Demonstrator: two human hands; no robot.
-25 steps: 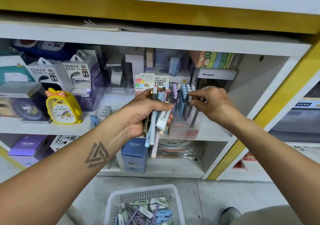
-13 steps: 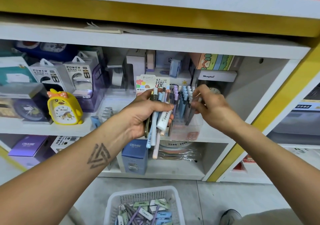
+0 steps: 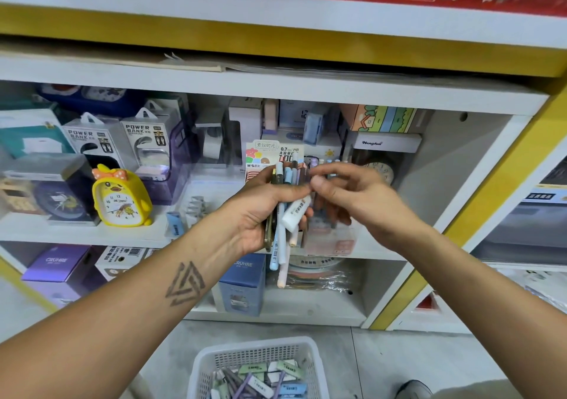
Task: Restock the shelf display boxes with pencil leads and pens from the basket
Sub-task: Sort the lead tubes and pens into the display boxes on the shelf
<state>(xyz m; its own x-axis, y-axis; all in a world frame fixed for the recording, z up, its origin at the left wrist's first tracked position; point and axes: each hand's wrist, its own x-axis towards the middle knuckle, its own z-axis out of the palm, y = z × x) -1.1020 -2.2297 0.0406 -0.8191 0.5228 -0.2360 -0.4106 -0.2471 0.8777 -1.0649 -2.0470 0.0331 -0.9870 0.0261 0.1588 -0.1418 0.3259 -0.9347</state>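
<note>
My left hand (image 3: 257, 214) grips a bundle of pens (image 3: 282, 248) in pastel colours together with a white pencil lead case (image 3: 295, 211), held upright in front of the middle shelf. My right hand (image 3: 352, 196) is beside it, holding nothing, its thumb and forefinger by the tops of the pens. Behind both hands a clear display box (image 3: 336, 240) with pens in it stands on the shelf, mostly hidden. The white basket (image 3: 254, 354) sits on the floor below, with several pens and lead cases (image 3: 260, 380) in it.
A yellow duck alarm clock (image 3: 121, 199) and power bank boxes (image 3: 147, 141) stand on the left of the shelf. A 0.7 HB lead card (image 3: 288, 151) rises behind the pens. A blue box (image 3: 242, 282) stands on the shelf below. A shoe (image 3: 414, 389) shows at the bottom right.
My right hand has let go of a dark pen in the display box and drawn back left to the bundle. My left hand has kept its grip and barely moved.
</note>
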